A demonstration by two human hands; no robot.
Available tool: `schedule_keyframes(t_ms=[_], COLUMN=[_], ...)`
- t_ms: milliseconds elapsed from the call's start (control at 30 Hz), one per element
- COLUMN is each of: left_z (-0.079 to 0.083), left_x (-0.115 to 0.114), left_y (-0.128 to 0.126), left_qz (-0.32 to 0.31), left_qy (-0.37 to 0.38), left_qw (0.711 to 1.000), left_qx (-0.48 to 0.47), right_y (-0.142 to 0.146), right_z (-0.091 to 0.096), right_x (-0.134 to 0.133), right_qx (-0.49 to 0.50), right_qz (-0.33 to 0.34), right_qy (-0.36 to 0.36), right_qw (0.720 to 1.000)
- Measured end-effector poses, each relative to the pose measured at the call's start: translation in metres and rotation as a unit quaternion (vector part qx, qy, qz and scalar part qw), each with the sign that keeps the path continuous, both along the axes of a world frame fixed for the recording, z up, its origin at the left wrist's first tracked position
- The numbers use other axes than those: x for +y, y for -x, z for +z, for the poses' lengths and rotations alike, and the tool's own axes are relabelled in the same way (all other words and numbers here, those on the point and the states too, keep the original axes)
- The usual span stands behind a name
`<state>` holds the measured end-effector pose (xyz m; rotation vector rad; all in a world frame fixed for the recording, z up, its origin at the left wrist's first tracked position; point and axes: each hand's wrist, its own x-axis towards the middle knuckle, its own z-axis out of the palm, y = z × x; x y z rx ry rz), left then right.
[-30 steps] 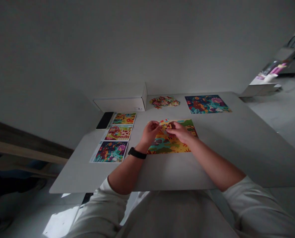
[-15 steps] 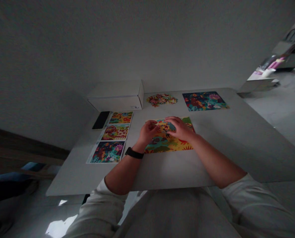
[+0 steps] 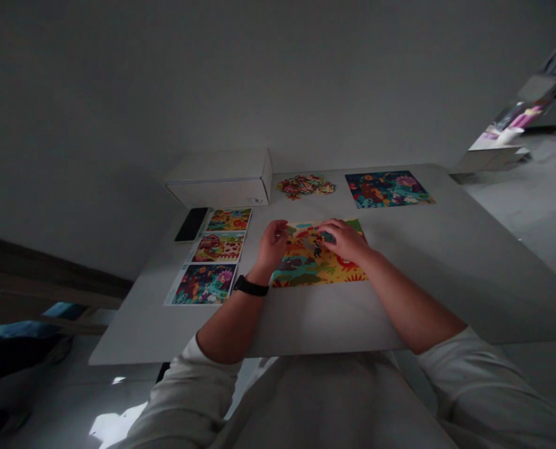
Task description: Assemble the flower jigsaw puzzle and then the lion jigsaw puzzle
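A colourful jigsaw puzzle [image 3: 322, 271] with animals on a yellow ground lies flat on the table in front of me. My left hand [image 3: 273, 244], with a dark watch band on its wrist, is at the puzzle's left edge. Its fingers are bent and a little apart, and no piece shows in them. Over the upper right part of the puzzle is my right hand [image 3: 346, 241], thumb and fingers curved apart with the tips at the picture's surface. Whether those fingertips touch a piece is too small to tell.
Behind the puzzle lies a pile of loose puzzle pieces [image 3: 306, 186]. A dark blue puzzle picture [image 3: 385, 188] is at the back right. A white box [image 3: 219, 181] stands at the back left, near a black phone [image 3: 192, 224] and a sheet with three pictures [image 3: 205, 285].
My left hand has drawn back from the puzzle's middle to its left edge. My right hand has shifted slightly right and its fingers have come closer together.
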<state>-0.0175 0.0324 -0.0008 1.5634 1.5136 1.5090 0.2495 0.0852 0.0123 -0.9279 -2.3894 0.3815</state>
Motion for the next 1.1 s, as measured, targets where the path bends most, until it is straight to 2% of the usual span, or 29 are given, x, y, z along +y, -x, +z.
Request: schedule_keyframes(t_ms=[200, 333, 500, 733, 1100], left_z=[0.0, -0.002, -0.01, -0.012, -0.015], left_x=[-0.003, -0.005, -0.006, -0.008, -0.01], left_y=[-0.001, -0.003, -0.006, -0.007, -0.006], left_qz=[-0.004, -0.034, -0.053, -0.064, -0.09], left_qy=[-0.004, -0.007, 0.026, 0.049, 0.05], left_qw=[0.994, 0.977, 0.952, 0.932, 0.919], left_qx=[0.106, 0.211, 0.3, 0.353, 0.38], right_y=[0.005, 0.006, 0.008, 0.012, 0.012], right_z=[-0.009, -0.013, -0.014, -0.018, -0.015], right_x=[0.003, 0.005, 0.005, 0.006, 0.006], right_qx=[-0.027, -0.049, -0.073, -0.082, -0.084], right_qz=[0.0, 0.004, 0.004, 0.006, 0.01], right_qy=[0.013, 0.023, 0.019, 0.008, 0.02], right_qw=[1.0, 0.999, 0.997, 0.997, 0.996])
